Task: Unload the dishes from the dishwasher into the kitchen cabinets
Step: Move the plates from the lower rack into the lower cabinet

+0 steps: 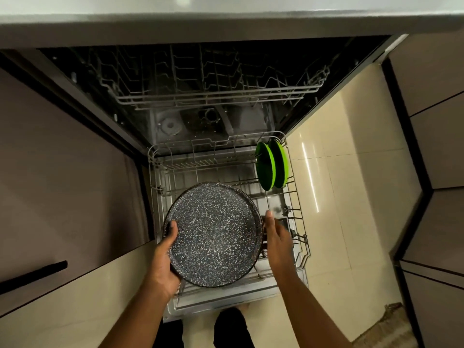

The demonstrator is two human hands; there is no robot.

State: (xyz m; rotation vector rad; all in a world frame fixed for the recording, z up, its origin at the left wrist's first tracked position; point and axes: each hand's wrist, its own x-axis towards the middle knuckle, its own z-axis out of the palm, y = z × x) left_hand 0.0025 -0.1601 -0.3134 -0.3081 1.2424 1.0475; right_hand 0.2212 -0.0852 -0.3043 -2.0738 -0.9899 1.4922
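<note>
I look down into an open dishwasher with its lower rack [300, 217] pulled out over the door. My left hand [165, 257] grips the left rim of a large dark speckled plate [213, 234], held flat above the rack; a second rim shows just under it. My right hand [276, 237] is at the plate's right edge, fingers extended, touching or just beside the rim. Two green plates [271, 165] stand upright in the rack's far right corner. The upper rack [218, 96] sits inside the machine and looks empty.
A grey countertop edge [226, 23] runs above the dishwasher. Brown cabinet fronts flank it, with a black handle [32, 275] on the left one. Glossy cream floor tiles [339, 197] lie to the right, and a mat corner [386, 322] at bottom right.
</note>
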